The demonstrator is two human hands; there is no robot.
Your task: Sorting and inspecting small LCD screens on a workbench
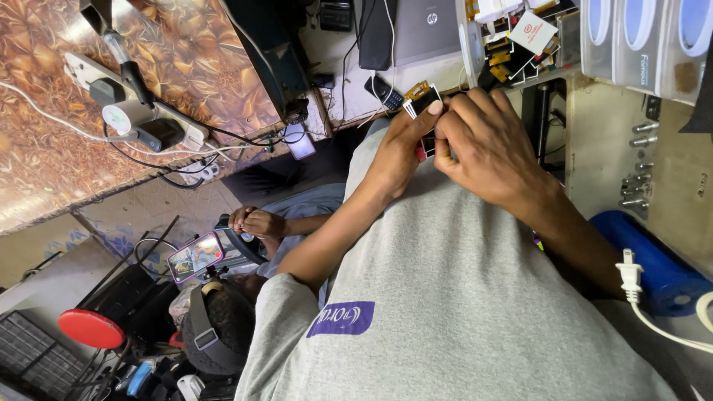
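Observation:
My left hand (401, 145) and my right hand (486, 145) meet above my grey shirt (460, 297), fingertips together. Between them they pinch a small black electronic part (421, 102) with a white edge and an orange-gold flex strip. My left thumb and fingers grip its side, and my right fingers press on it from the right. Most of the part is hidden by my fingers.
A workbench with a grey laptop (427, 30), a small keypad phone (384, 93) and boxes of small parts (512, 37) lies beyond my hands. A power strip (134, 111) sits on the brown counter. Another person (256, 223) sits lower left near a lit phone (194, 256). A blue cylinder (653, 260) and a white plug (630, 269) are right.

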